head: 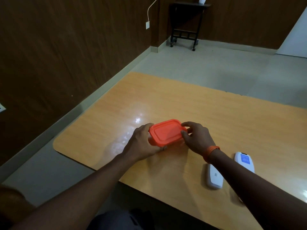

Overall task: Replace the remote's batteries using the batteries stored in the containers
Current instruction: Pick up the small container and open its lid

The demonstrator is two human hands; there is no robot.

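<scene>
**Head view: orange container held between both hands**

The orange container (167,132), lid on, was gripped mid-table (216,117): left hand (144,143) wrapped around its left end, right hand (196,138) pinching the right rim. Its contents were hidden. Two remotes (214,178) near the front edge were partly covered by the right forearm.

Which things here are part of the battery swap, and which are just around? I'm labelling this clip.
Part of the job:
- orange container, lid on, held by the left hand and right hand
- two white remotes, one left of the right forearm, the other right of it

Just around:
- black side table by the wall
- white cable at the wall socket
- orange wristband
</scene>
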